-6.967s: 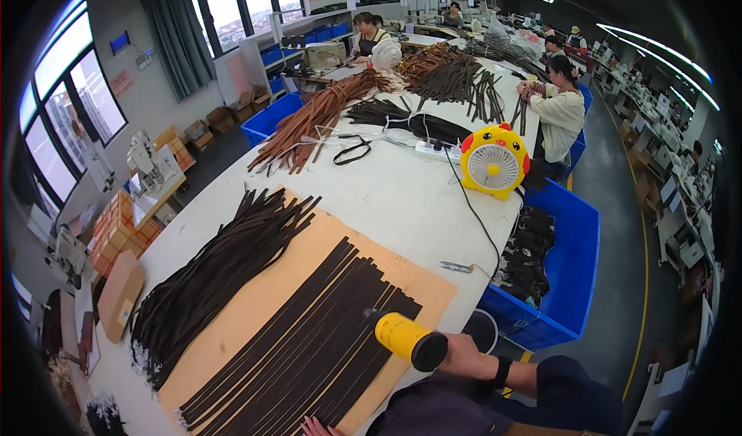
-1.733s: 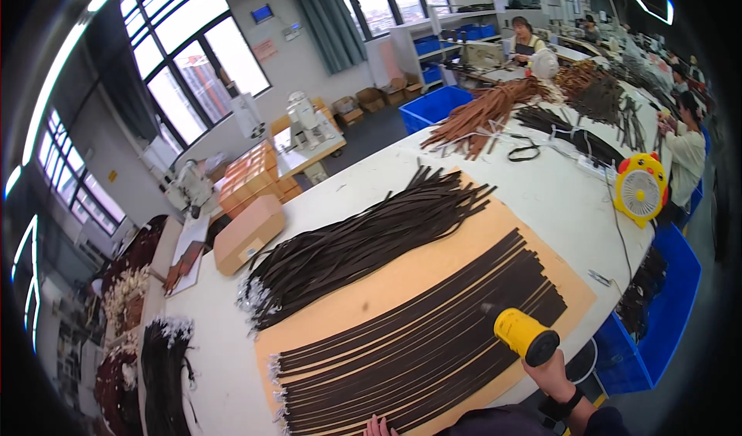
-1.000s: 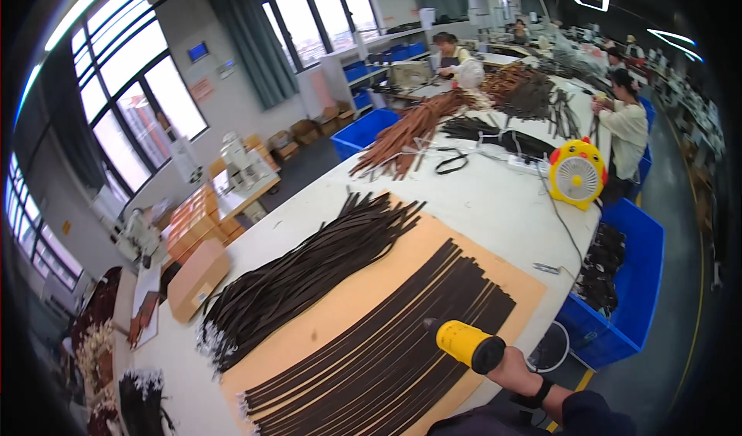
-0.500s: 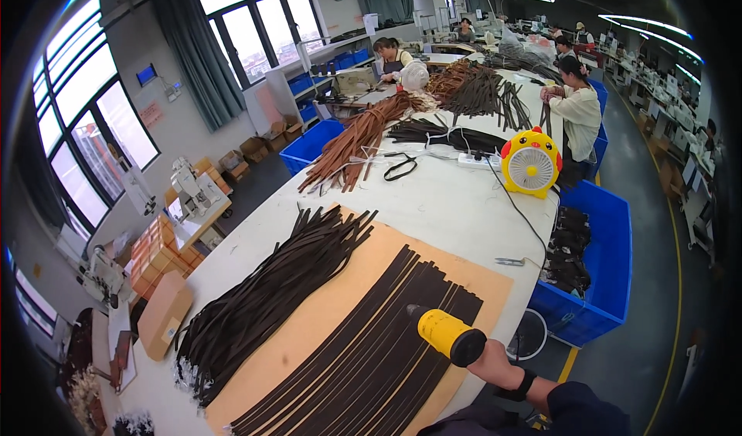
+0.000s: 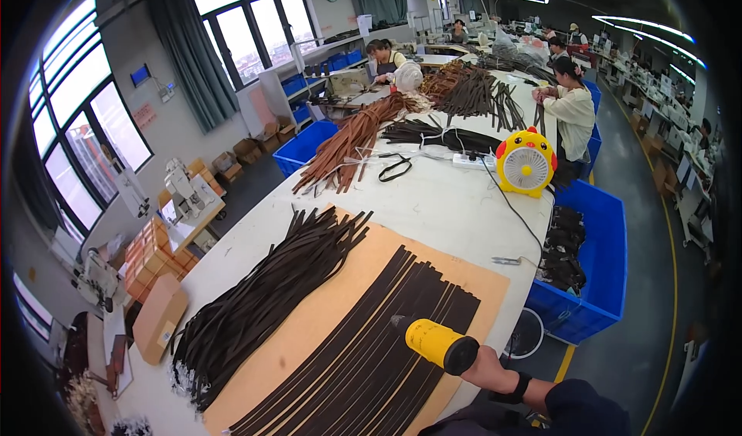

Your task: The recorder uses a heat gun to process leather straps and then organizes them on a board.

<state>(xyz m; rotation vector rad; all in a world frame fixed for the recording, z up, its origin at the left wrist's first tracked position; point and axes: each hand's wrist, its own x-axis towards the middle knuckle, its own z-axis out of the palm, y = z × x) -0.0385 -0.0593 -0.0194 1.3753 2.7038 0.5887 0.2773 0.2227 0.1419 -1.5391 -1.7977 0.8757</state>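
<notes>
My right hand [image 5: 485, 368] comes in from the lower right and grips a yellow heat gun [image 5: 430, 343] with a dark nozzle and a black rear end. Its grip is hidden behind my hand and the body. The nozzle points left, above a row of dark brown straps [image 5: 352, 351] laid flat side by side, with narrow gaps between some. They lie on a tan sheet [image 5: 359, 275]. Left of them, a loose heap of similar dark straps [image 5: 263, 297] overlaps the sheet's edge. My left hand is not in view.
On the white table [image 5: 440, 216] are a chick-shaped yellow fan [image 5: 526, 165] with a cord, snips [image 5: 506, 261], a cardboard box [image 5: 160, 320] and brown strap bundles [image 5: 352, 138]. A blue bin [image 5: 599, 239] stands at the right edge. A co-worker [image 5: 573, 123] works farther along.
My right hand and the heat gun have shifted slightly left and nearer over the flat straps. The whole view has moved a little; the straps lie as before.
</notes>
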